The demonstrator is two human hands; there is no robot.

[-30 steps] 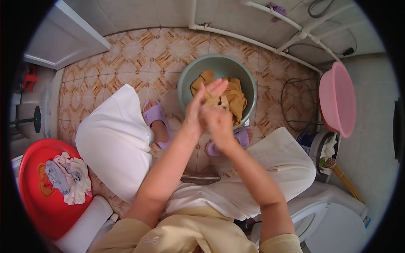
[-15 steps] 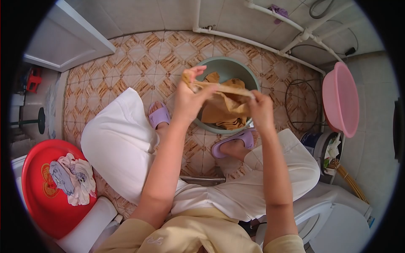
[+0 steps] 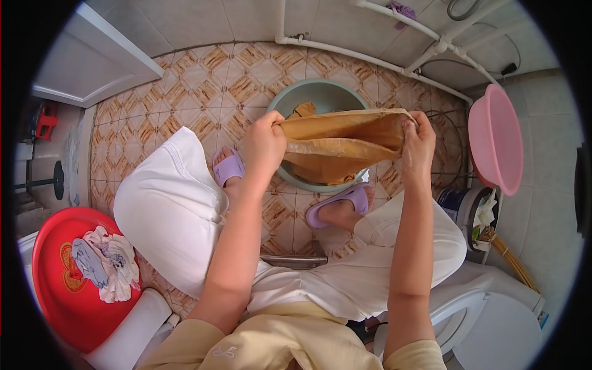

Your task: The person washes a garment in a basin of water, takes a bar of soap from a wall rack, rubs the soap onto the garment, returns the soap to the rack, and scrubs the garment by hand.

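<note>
A mustard-brown cloth [image 3: 345,135] is stretched out between my two hands above a grey-green basin [image 3: 317,88]. My left hand [image 3: 266,140] is closed on the cloth's left end. My right hand [image 3: 419,139] grips its right end. The upper edges stand apart, showing a fold or opening between them, and the lower part hangs over the basin. More brown cloth [image 3: 303,110] shows inside the basin near its upper left; the rest of the basin's inside is hidden behind the stretched cloth.
A red basin [image 3: 58,296] with crumpled clothes [image 3: 111,264] stands at the left. A pink basin [image 3: 495,139] leans at the right, above a bin [image 3: 484,216]. White pipes [image 3: 370,63] run along the wall. A toilet [image 3: 493,327] is at lower right, a white door [image 3: 92,58] at upper left.
My hands were together over the basin, then moved apart with the cloth between them. The cloth is now spread wider and its edges are pulled open. My left hand's fingers have closed.
</note>
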